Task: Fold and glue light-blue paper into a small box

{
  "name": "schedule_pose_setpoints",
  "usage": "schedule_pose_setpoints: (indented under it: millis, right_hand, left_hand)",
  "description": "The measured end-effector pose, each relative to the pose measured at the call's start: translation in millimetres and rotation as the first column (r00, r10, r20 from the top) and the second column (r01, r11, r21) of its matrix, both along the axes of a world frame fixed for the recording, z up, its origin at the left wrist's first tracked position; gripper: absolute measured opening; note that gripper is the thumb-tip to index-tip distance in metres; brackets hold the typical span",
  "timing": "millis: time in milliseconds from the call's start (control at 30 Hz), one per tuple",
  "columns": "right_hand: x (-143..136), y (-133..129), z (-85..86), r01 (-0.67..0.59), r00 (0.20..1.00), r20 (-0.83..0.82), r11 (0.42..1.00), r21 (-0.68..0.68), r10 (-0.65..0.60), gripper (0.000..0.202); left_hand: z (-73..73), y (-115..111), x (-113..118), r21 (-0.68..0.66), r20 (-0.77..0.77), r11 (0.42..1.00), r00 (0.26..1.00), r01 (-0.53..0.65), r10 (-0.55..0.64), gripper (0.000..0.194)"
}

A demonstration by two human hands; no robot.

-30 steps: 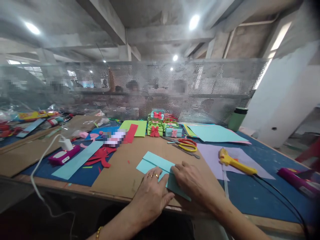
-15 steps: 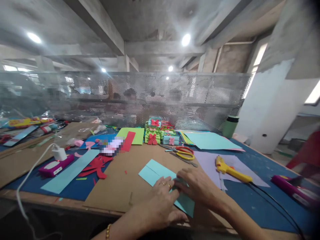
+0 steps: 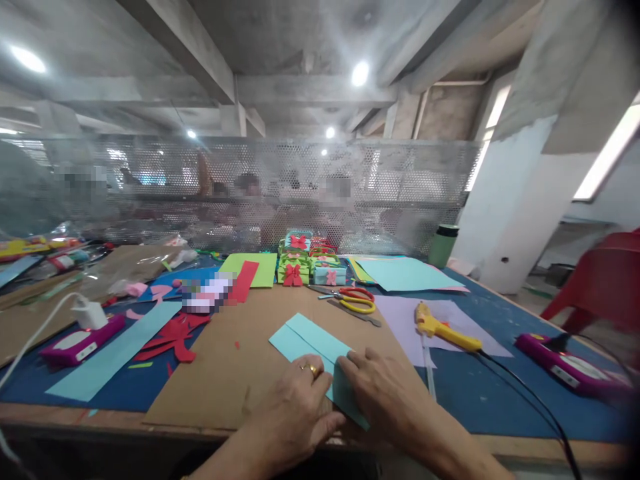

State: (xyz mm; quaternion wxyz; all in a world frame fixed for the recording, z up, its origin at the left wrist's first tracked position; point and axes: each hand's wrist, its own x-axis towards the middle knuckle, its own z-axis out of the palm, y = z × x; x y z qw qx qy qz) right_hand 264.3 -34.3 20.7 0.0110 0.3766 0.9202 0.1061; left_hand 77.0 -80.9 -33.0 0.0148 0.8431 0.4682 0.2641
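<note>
A folded sheet of light blue paper [image 3: 306,339] lies aslant on a brown cardboard sheet [image 3: 210,393], with a fold line or flap edge running along it. My left hand [image 3: 295,410], with a gold ring, has its fingers curled on the paper's near left edge, thumb stretched toward the near end. On the right side, my right hand [image 3: 383,393] grips the paper with bent fingers pressed along the fold. Both hands nearly meet and hide the middle of the sheet. Scissors with red and yellow handles [image 3: 361,303] lie beyond them.
Right of the cardboard, a yellow glue gun [image 3: 445,328] rests on lilac paper [image 3: 397,313], its cord trailing forward. Purple power strips [image 3: 85,340] flank the work area. Small paper bags with bows [image 3: 294,272] stand at the back. Red paper scraps [image 3: 175,337] lie left; a green bottle [image 3: 443,245] stands back right.
My right hand has shifted from across the paper to its right edge, uncovering more of the fold. My left hand has drawn back slightly with fingers more curled. The view has turned right.
</note>
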Motion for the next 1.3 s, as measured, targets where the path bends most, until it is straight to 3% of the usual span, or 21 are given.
schedule_pose_setpoints:
  millis: [200,367,467,533,600,667,767,867,967,1133,1233,1300]
  right_hand:
    - [6,4,-6.6,0.046,0.996,-0.072,0.999,0.009,-0.045,0.052]
    - [15,17,-4.6,0.105,0.968,-0.228,0.994,-0.010,-0.104,0.008]
    - [23,21,-6.1,0.152,0.918,-0.365,0.987,-0.049,-0.159,0.028]
    - [27,19,-9.6,0.152,0.837,-0.511,0.981,-0.125,-0.194,0.045]
    - [30,15,-14.3,0.092,0.741,-0.635,0.970,-0.227,-0.218,0.052]
    - [32,10,-18.2,0.022,0.697,-0.682,0.957,-0.289,-0.222,0.043]
    - [35,-1,-18.4,0.050,0.705,-0.657,0.944,-0.327,-0.266,0.034]
    - [39,-15,-11.5,0.110,0.748,-0.583,0.926,-0.362,-0.317,0.031]
    - [48,-28,-4.9,0.067,0.769,-0.561,0.912,-0.404,-0.306,0.041]
    - [71,-27,-4.8,-0.094,0.787,-0.576,0.880,-0.466,-0.221,0.039]
    - [73,-16,-7.0,-0.141,0.851,-0.507,0.874,-0.465,-0.132,0.038]
    - [67,-10,-8.3,-0.177,0.889,-0.458,0.909,-0.377,-0.017,0.042]
  left_hand:
    - [-7.2,3,1,0.178,-0.039,0.984,0.999,0.014,-0.008,0.029]
    - [-4.8,3,-5,0.236,-0.068,0.971,0.998,0.031,-0.015,0.030]
    - [0.6,-2,-11,0.278,0.001,0.957,0.996,-0.082,0.085,0.048]
    - [8.8,-8,-12,0.265,0.030,0.958,0.994,-0.110,0.106,0.068]
    - [19.3,-13,-9,0.178,-0.040,0.984,0.999,-0.003,0.010,0.082]
    - [28.6,-16,-5,0.031,-0.145,0.985,0.976,0.168,-0.162,0.088]
    - [35.0,-20,-4,-0.130,-0.201,0.964,0.946,0.230,-0.253,0.088]
    - [34.1,-26,-16,-0.175,-0.195,0.978,0.969,0.117,-0.151,0.081]
    - [31.0,-31,-33,-0.215,-0.194,0.974,0.974,0.070,-0.113,0.086]
    - [28.9,-30,-46,-0.301,-0.187,0.952,0.975,0.060,-0.121,0.109]
    - [34.3,-26,-43,-0.298,-0.225,0.952,0.964,0.073,-0.144,0.108]
    - [39.2,-24,-40,-0.267,-0.252,0.960,0.955,0.087,-0.157,0.103]
